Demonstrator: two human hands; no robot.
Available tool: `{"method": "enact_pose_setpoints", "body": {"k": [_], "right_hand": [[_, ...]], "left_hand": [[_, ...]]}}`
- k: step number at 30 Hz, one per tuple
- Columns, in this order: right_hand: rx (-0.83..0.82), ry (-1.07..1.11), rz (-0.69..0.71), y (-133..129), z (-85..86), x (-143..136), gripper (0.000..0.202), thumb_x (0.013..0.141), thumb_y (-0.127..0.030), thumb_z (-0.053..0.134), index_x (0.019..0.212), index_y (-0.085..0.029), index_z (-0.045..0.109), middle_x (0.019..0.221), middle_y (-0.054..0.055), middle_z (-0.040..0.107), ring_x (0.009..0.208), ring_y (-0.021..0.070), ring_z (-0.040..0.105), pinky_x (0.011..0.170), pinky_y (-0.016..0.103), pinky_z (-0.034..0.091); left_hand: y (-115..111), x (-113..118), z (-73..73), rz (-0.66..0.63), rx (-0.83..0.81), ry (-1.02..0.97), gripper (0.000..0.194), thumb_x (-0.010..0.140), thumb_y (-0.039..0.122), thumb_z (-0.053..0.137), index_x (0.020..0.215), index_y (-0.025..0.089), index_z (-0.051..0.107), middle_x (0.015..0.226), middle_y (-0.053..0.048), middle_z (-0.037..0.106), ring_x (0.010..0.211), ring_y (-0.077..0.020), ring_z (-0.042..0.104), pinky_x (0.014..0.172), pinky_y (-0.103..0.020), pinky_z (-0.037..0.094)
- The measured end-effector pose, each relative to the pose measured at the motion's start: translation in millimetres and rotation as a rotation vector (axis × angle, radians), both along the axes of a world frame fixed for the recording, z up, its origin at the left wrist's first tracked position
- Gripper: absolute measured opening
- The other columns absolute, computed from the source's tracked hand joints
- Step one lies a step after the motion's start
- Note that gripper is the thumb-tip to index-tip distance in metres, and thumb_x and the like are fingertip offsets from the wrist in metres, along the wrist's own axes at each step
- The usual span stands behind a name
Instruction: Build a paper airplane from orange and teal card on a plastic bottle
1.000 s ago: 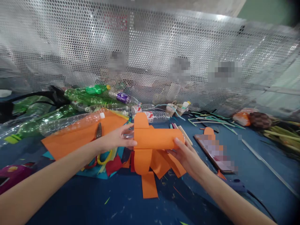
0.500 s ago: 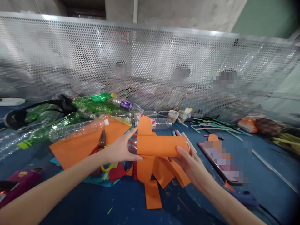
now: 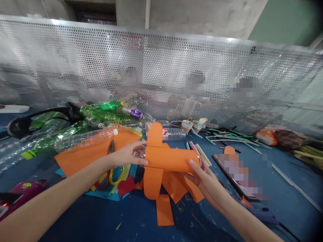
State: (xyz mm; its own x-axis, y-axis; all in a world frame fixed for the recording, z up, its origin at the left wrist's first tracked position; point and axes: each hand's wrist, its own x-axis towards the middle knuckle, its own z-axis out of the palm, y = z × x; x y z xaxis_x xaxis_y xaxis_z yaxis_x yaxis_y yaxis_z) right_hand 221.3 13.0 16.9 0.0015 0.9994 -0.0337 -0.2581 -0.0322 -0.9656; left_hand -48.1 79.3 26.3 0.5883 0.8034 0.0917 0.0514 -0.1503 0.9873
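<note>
A clear bottle wrapped in orange paper (image 3: 171, 159) lies sideways between my hands, with rounded orange flaps (image 3: 152, 183) sticking out above and below it. My left hand (image 3: 130, 155) grips its bare clear end at the left. The fingers and thumb of my right hand (image 3: 202, 173) close round the right end. Beneath are orange paper strips (image 3: 165, 210) and a red paper piece (image 3: 126, 186). Scissors with red and yellow handles (image 3: 118, 175) lie left of the bottle, partly behind my left forearm.
Green and clear bottles (image 3: 60, 136) are heaped at the left and back, by a perforated metal screen (image 3: 161, 64). A phone (image 3: 237, 176), a blue glue gun (image 3: 264, 215) and thin straws (image 3: 234, 137) lie on the right. A purple device (image 3: 25, 195) is at the left edge.
The wrapped bottle has tilted slightly, its right end lower, and shifted a little left. My left fingers have closed further round its left end.
</note>
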Motion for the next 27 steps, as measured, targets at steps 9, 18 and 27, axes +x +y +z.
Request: {"method": "enact_pose_setpoints", "body": {"k": [9,18,27], "right_hand": [[-0.037,-0.191,-0.188,14,-22.3,15,0.052,0.072,-0.047,0.065,0.119,-0.033,0.047,0.110,0.004,0.059,0.100,0.0222,0.058,0.083,0.039,0.050],[0.495,-1.188,0.135,-2,-8.5,9,0.020,0.084,-0.032,0.051,0.100,-0.023,0.058,0.095,0.006,0.063,0.090,0.0225,0.057,0.084,0.044,0.045],[0.569,-1.502,0.416,-20,-10.5,-6,0.035,0.081,-0.036,0.058,0.112,-0.020,0.058,0.116,0.008,0.060,0.105,0.0257,0.054,0.090,0.044,0.045]], "left_hand": [[12,-13,-2.7,0.202,-0.139,-0.046,0.053,0.062,0.017,0.073,0.113,0.025,0.059,0.109,-0.008,0.063,0.098,-0.0249,0.061,0.072,-0.031,0.052],[41,-37,-17.7,0.443,0.001,0.006,0.064,0.048,0.010,0.076,0.109,0.019,0.059,0.105,-0.009,0.064,0.107,-0.0285,0.056,0.086,-0.034,0.045],[3,-2,0.3,0.584,0.736,0.359,0.044,0.075,0.030,0.065,0.117,0.024,0.055,0.116,-0.008,0.053,0.116,-0.0301,0.041,0.105,-0.042,0.024]]}}
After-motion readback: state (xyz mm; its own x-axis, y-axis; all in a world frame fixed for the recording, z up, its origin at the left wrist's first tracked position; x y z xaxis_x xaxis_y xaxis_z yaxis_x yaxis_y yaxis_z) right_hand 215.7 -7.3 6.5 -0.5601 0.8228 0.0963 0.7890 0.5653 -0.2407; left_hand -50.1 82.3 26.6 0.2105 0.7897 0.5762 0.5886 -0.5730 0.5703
